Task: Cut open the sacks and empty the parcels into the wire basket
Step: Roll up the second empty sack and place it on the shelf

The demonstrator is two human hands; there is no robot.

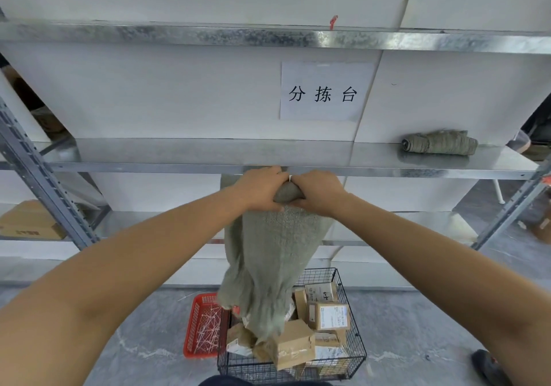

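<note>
1. Shelf (208,153): metal, behind the hands.
2. Sack (268,260): green, hanging mouth-down over the basket (354,353).
3. Parcels (328,315): heaped in the basket.
4. Left hand (259,187) and right hand (317,190): each clenched on the sack's bunched upper end.

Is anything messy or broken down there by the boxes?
Nothing looks broken. The parcels lie jumbled in the wire basket, some tipped on edge, under the upturned sack. White strips lie scattered in the red tray beside it.
</note>
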